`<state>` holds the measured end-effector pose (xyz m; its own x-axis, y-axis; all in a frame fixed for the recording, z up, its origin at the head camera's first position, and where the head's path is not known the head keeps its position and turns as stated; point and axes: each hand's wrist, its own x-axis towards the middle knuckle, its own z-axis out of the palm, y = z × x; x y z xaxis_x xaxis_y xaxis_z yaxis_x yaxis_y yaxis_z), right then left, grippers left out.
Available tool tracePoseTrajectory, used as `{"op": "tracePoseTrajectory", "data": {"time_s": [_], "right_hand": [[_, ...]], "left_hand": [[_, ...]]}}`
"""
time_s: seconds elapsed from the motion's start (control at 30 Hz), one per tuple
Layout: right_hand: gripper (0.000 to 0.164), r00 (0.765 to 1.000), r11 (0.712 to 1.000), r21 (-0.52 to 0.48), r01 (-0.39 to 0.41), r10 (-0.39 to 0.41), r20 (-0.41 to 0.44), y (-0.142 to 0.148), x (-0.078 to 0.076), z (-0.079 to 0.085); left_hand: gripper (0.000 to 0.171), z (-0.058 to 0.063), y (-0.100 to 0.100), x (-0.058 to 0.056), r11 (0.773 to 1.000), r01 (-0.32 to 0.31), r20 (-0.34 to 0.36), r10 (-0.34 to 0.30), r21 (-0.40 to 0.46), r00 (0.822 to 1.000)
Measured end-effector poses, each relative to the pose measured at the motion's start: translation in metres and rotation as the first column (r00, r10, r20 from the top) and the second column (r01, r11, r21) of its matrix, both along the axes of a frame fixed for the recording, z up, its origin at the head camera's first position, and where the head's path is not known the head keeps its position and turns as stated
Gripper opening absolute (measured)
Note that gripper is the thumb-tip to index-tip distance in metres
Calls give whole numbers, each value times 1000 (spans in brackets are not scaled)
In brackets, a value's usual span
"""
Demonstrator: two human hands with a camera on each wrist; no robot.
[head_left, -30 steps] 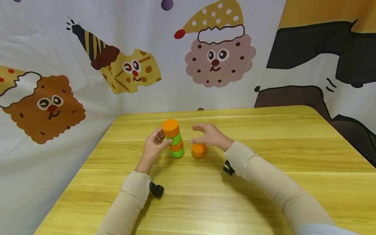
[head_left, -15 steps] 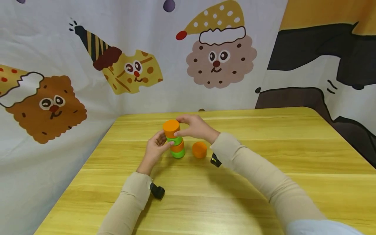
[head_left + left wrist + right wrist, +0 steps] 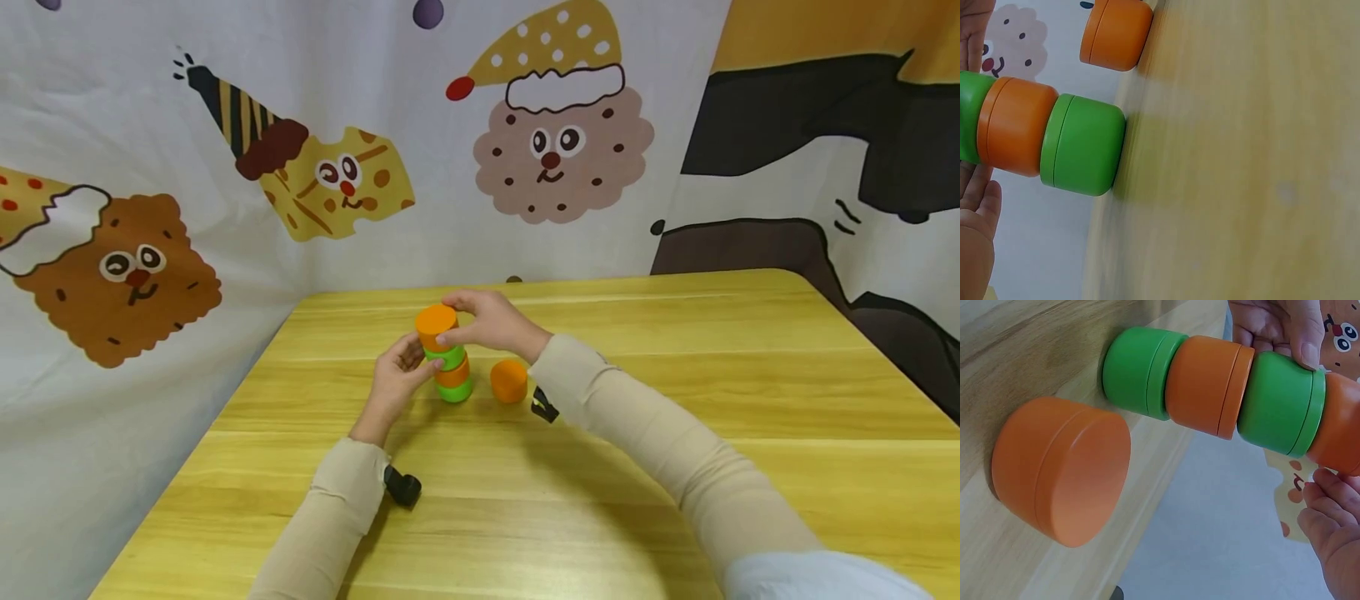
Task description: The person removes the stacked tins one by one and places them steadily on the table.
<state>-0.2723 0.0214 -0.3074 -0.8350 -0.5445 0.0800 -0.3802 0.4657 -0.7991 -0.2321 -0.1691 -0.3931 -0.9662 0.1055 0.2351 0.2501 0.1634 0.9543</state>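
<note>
Four-colour-band stacking shows in the head view as a tower of small round lidded jars, alternating green and orange. At its foot stands a green jar (image 3: 1083,145), with an orange jar (image 3: 1207,386) above it. My left hand (image 3: 397,379) holds the upper green jar (image 3: 1280,403), thumb on its near side and fingers behind. The topmost orange jar (image 3: 437,323) is between the thumb and fingers of my right hand (image 3: 491,321), which reaches in from the right. Another orange jar (image 3: 509,382) stands alone on the table, right of the tower.
The wooden table (image 3: 480,533) lies under everything. Behind it hangs a white cloth (image 3: 442,242) printed with cartoon biscuits and cheese. Each wrist wears a black camera, such as the left wrist camera (image 3: 402,487).
My right hand has moved left from above the lone orange jar to the top of the tower and taken hold of the top orange jar. The left hand has stayed in place.
</note>
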Motion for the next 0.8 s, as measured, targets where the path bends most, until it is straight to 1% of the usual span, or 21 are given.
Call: {"op": "tracePoseTrajectory", "data": {"time_s": [0.17,0.47,0.63,0.8], "right_hand": [[67,1000,1000,-1,1,-1,8,-1,0,1],[64,1000,999,-35,15,-14,25,-2,1,2],[67,1000,999,-21,31,-31,3,3,0,2],[65,999,999,-23,43,-43,-28,11,-3,3]], "left_hand": [[49,0,0,0,1000,-12,3,12,3,1000],[51,0,-1,0,1000,-9,13,9,-2,1000],[52,0,0,0,1000,-23,7,23,-12,1000],[52,1,1,0,1000,-23,-5,23,-6,1000]]}}
